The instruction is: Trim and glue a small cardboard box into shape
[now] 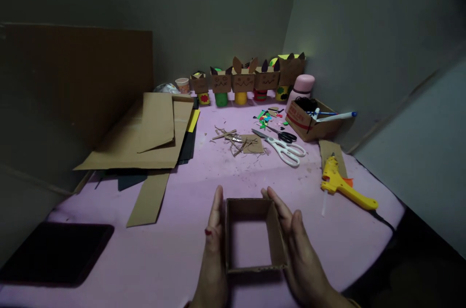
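Observation:
Between my two palms is a small square cardboard frame (275, 237), open at top and bottom, with the pink tabletop showing through it. My left hand (214, 252) lies along its left wall with the fingers straight and pressed together. Against the right wall rests my right hand (301, 254), its thumb raised and fingers pointing forward. Together the hands hold the frame from both sides, close to the table's near edge. Whether the frame touches the table I cannot tell.
A yellow glue gun (345, 189) lies at right, near a box of pens (309, 123). White-handled scissors (286, 150) and cardboard scraps (251, 144) are ahead. Cardboard sheets (124, 138) and a dark tablet (56, 252) lie left. Several cardboard animal figures (243, 82) stand at the back.

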Demonstrator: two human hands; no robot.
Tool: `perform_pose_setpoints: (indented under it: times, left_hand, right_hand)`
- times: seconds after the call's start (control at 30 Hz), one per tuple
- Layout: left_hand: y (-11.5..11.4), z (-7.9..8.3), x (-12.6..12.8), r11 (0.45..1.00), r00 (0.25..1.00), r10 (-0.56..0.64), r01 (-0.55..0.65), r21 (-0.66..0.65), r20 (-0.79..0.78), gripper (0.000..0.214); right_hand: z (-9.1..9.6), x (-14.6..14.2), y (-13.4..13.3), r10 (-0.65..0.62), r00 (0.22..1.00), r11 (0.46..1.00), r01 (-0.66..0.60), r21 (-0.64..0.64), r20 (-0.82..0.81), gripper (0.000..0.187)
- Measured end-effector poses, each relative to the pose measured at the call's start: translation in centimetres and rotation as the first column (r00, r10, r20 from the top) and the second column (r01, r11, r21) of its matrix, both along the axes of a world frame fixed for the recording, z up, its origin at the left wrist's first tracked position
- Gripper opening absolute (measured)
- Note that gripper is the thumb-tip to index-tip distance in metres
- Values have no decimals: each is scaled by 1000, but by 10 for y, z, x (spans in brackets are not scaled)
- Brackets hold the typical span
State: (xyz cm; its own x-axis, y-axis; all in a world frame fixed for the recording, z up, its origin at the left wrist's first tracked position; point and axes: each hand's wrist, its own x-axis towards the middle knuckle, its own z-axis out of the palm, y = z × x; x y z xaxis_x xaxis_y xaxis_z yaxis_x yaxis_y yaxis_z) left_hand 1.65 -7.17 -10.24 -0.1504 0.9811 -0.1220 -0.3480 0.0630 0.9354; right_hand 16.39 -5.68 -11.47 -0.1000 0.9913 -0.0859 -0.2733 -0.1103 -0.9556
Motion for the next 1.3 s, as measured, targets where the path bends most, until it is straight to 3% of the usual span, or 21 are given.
perform_pose_setpoints:
  times: [0.13, 0.3, 0.43, 0.6, 0.73, 0.9, 0.97, 1.07, 1.13, 1.2, 1.3]
  left_hand:
    - [4, 6, -2, 999, 1000, -17, 17, 29, 0, 65]
    - [4, 7, 4, 998, 994, -65, 66, 7, -86, 60]
    - [5, 5, 4, 997, 993, -62, 67, 50, -99, 63]
    - [8, 5, -1, 994, 998, -61, 58, -88, -31, 64]
    - [3, 13, -2, 1000, 998, 3, -2, 3, -58, 73]
    - [2, 16, 2, 995, 983, -101, 100, -12, -153, 75]
    - [2, 12, -2, 990, 977, -133, 139, 24, -164, 79]
    - [-1, 4, -16, 969, 933, -199, 233, 80, -300, 98]
    - [-5, 0, -26, 953, 872, -262, 302, 33, -414, 114]
    - [-9, 0, -32, 937, 804, -304, 349, -10, -511, 117]
    - [-8, 14, -30, 918, 677, -184, 377, 121, -713, 110]
  right_hand:
    - [12, 4, 6, -44, 990, 999, 47, 20, -131, 56]
    - [13, -3, 4, -14, 1000, 1000, 13, 18, 11, 58]
    - [10, -4, 4, 6, 1000, 998, -5, 55, -15, 61]
    - [14, 3, 9, -5, 1000, 999, 5, -52, 13, 62]
    - [21, 10, 11, -72, 997, 996, 71, 47, 27, 63]
    - [16, 9, 12, 24, 985, 994, -43, 105, 171, 65]
    - [17, 7, 12, 3, 981, 994, -24, 106, 195, 64]
    - [24, 5, 11, -69, 987, 997, 65, 31, 143, 62]
    - [29, 5, 11, -82, 993, 996, 85, -37, 86, 58]
    - [30, 7, 11, -58, 998, 992, 58, -108, 3, 52]
    - [27, 11, 12, -80, 985, 984, 53, -171, -154, 39]
